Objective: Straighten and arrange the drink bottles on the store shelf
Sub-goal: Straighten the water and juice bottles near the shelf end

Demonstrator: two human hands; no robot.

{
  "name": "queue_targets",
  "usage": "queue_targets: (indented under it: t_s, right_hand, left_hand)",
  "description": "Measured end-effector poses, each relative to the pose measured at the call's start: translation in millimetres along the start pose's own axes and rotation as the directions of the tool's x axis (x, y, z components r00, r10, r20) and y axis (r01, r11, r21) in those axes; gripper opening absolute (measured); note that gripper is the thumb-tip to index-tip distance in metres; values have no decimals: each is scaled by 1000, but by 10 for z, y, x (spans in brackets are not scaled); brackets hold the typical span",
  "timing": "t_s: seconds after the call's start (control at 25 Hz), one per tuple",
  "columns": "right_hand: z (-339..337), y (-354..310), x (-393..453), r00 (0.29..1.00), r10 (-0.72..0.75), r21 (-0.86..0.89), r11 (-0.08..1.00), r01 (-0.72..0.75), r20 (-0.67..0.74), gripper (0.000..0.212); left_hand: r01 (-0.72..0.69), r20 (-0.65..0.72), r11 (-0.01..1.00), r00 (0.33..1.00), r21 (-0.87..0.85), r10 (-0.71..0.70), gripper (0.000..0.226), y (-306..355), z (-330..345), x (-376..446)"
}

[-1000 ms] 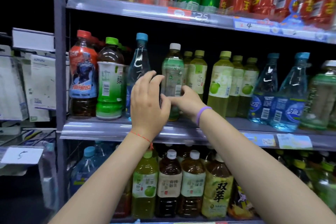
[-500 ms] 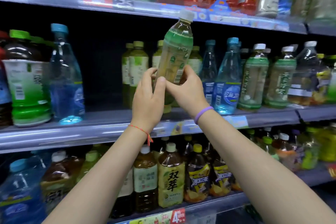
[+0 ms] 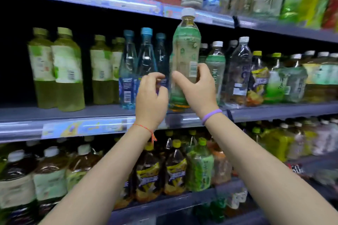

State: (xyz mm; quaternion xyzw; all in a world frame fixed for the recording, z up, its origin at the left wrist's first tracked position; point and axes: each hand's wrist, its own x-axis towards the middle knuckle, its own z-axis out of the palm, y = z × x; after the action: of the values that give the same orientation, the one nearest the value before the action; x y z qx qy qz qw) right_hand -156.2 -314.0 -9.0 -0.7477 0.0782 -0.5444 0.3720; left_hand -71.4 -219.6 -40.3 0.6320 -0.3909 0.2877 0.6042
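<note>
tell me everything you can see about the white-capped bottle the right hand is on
The white-capped bottle is clear plastic with a pale green and whitish label and a barcode on its right side; amber liquid shows at the neck and base. It stands about upright at the front edge of the middle shelf, between blue-capped water bottles and similar green-labelled bottles. The right hand grips its lower half; the left hand hovers beside it, apparently not touching.

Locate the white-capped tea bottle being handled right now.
Head view, centre: the tea bottle stands at the middle shelf front edge, gripped by the right hand, between blue water bottles and similar green-label bottles.
</note>
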Motion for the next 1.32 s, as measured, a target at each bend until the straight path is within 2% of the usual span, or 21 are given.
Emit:
queue_targets:
  t_s: [0.08, 0.16, 0.28, 0.4, 0.48, 0.72, 1.08, 1.16, 1.24, 1.32]
  right_hand:
    - [-243, 235, 124, 999, 37, -25, 999, -37, -7, 41]
    - [-424, 479, 246, 998, 56, -57, 997, -55, -1, 49]
    - [-495, 740, 305, 998, 57, -87, 995, -55, 14, 50]
    - [-463, 856, 307, 998, 54, -124, 991, -51, 20, 41]
    - [-430, 883, 319, 999, 38, -127, 991, -33, 38, 42]
    - [-388, 857, 338, 995, -21, -155, 987, 35, 95, 65]
    - [-491, 871, 191, 987, -132, -184, 972, 147, 87, 57]
    - [-511, 828, 214, 983, -123, -238, 959, 152, 134, 66]
    - [-511, 786, 274, 980, -124, -368, 913, 173, 153, 73]
    - [-498, 764, 332, 981, -107, -451, 877, 169, 159, 68]
  left_hand:
    - [-17, 67, 982, 998, 189, 4, 47, 57, 298, -52]
    - [40, 99, 947, 992, 320, -75, 61, 121, 534, -87]
    - [170, 50, 894, 977, 415, -208, 74, 162, 685, -100]
    - [160, 20, 863, 981, 480, -193, 81, 156, 705, -124]
    - [149, 14, 847, 983, 510, -182, 85, 118, 697, -150]
    - [129, 8, 828, 987, 546, -159, 89, 63, 718, -197]
    - [145, -27, 827, 988, 543, -155, 88, -4, 731, -220]
    - [155, -32, 825, 986, 543, -164, 88, 7, 731, -208]
    - [166, -32, 815, 984, 555, -178, 88, 20, 732, -187]
    - [180, -32, 786, 979, 591, -200, 87, 35, 736, -169]
